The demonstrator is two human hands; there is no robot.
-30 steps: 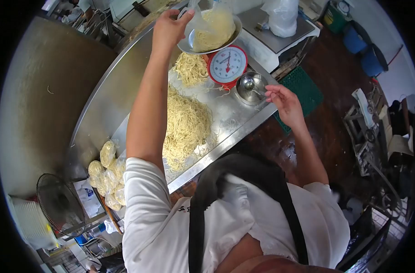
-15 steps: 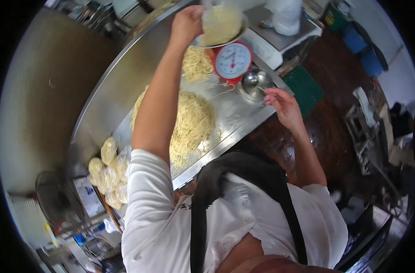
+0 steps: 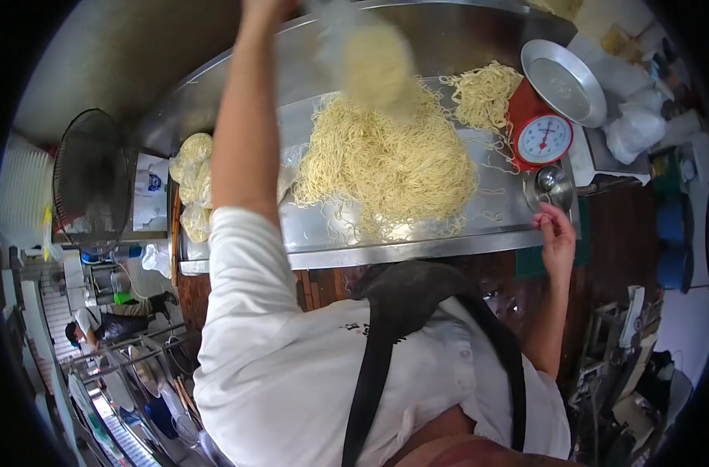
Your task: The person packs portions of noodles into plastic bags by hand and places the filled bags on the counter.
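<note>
Bagged noodles (image 3: pixel 378 68) are off the pan (image 3: pixel 563 84) of the scale (image 3: pixel 544 142), so not being weighed, and hang over the loose heap (image 3: pixel 401 167) on the counter (image 3: pixel 346 258) near the left hand (image 3: pixel 269 6), grip untellable, the right hand's (image 3: pixel 557 240) fingers slightly parted by the metal bowl (image 3: pixel 533 190).

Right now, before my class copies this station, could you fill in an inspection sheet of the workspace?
Surface: steel table, stray strands near the scale.
Things: large noodle heap, smaller heap, pan on the scale.
Clutter: bagged noodles at the left end.
Hands: left hand cut off by the picture's edge, blurred bag of noodles nearby; right hand by the metal bowl, grip unclear.
Cables: nothing certain.
Surroundings: fan, co-worker.
</note>
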